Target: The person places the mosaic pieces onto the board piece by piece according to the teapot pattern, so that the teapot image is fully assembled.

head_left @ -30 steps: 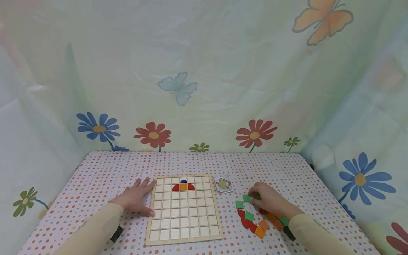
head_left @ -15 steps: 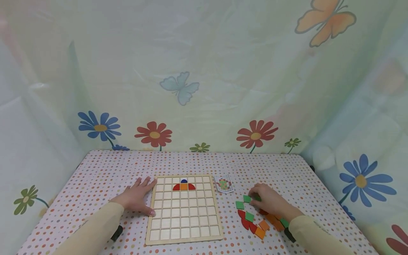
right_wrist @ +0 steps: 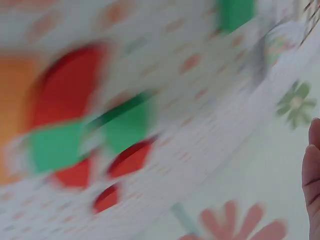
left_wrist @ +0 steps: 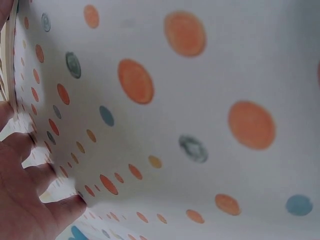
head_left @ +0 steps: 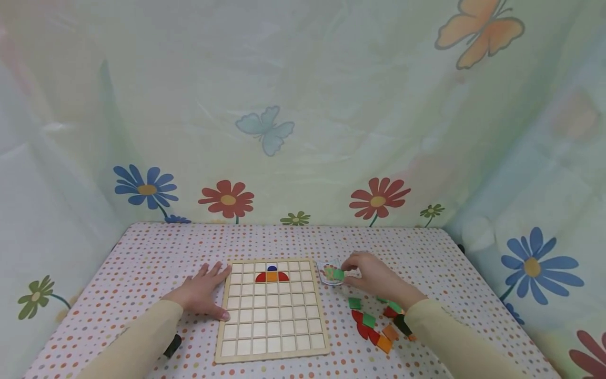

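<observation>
My right hand (head_left: 376, 275) pinches a green square tile (head_left: 338, 275) between thumb and fingertips, just over the small pattern card (head_left: 324, 279). Beside them lies a wooden grid board (head_left: 273, 315). Near its far edge sit a blue half-round piece (head_left: 272, 268), an orange square (head_left: 272, 276) and two red curved pieces, one being the red quarter piece (head_left: 283, 277) on the right. My left hand (head_left: 201, 293) lies with spread fingers against the board's left edge, thumb touching the frame. Its fingertips (left_wrist: 75, 202) rest on the tablecloth in the left wrist view.
Loose tiles lie right of the board: a green square (head_left: 354, 303), red curved pieces (head_left: 363, 327) and orange squares (head_left: 384, 344). More pieces lie partly under my right forearm. A flowered curtain (head_left: 303, 158) stands behind the dotted table (head_left: 165, 242).
My right hand has left the tile pile, moving left and away from me to the card, with a green tile in its fingers. The left hand has stayed at the board's edge.
</observation>
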Demonstrator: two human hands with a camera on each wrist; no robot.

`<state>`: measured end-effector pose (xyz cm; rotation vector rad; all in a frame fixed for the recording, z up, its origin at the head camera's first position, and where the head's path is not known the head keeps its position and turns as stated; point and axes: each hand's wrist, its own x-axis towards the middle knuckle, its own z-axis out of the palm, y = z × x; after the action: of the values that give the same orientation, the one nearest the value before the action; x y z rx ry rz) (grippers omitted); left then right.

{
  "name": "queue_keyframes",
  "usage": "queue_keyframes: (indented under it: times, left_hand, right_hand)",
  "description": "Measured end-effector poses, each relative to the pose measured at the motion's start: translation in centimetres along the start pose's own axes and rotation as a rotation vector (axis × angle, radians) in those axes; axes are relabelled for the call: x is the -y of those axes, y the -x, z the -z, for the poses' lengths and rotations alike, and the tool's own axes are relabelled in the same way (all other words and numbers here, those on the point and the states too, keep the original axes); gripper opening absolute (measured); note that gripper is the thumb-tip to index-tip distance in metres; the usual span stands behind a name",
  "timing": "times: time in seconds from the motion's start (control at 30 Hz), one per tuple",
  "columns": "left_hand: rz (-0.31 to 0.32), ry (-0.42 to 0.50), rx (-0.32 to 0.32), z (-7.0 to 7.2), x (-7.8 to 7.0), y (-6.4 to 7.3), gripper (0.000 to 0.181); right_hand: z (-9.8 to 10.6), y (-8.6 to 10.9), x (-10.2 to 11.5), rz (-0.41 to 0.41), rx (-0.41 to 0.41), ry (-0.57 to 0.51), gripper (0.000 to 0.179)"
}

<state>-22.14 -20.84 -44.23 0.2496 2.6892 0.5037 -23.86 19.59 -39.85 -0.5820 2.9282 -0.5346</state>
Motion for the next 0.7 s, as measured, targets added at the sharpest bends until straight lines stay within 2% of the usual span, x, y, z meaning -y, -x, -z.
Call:
queue_keyframes:
  times: [0.13,0.3,0.6,0.7]
  left_hand:
    - [0.002,0.002,0.000,0.1,-0.1,0.1,0.117]
    - [-0.001,0.001,-0.001,0.1,-0.1,0.1,0.117]
    - [-0.001,0.003,-0.005,0.1,-0.1,0.2,0.117]
    - [0.003,0.004,-0.003,0.1,0.0,0.1,0.116]
  right_hand:
    - [-1.3,-2.0,2.9,0.081,0.028,0.002,0.016]
    - [-3.2,-3.8,5.3,0.181,0.050,0.035,0.015]
    - [-5.0,-6.1,8.5,0.272,0.080,0.065,0.015]
    - [-5.7,-6.8,9.5,0.279,0.097,0.075,0.016]
